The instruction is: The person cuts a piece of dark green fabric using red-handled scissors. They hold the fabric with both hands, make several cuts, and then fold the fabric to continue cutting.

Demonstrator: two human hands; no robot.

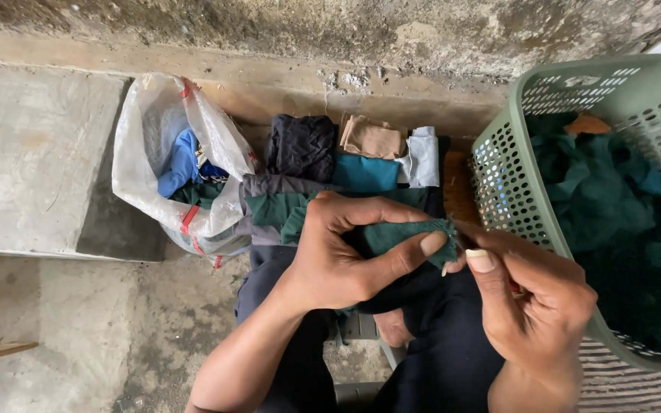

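Observation:
My left hand (pixel 346 252) pinches a dark green piece of fabric (pixel 403 233) between thumb and fingers, over my lap. My right hand (pixel 529 294) meets it at the fabric's right edge, thumb and fingertips closed on that edge; what else it may hold is too small to tell. Both hands hover above my dark trousers (pixel 437 352).
A green perforated plastic basket (pixel 499 164) full of dark green cloth stands at my right. Folded cloths in black, tan, teal and grey (pixel 361 157) lie stacked ahead. A white plastic sack (pixel 154 130) with blue cloth sits at left, by a concrete slab (pixel 32 153) and wall.

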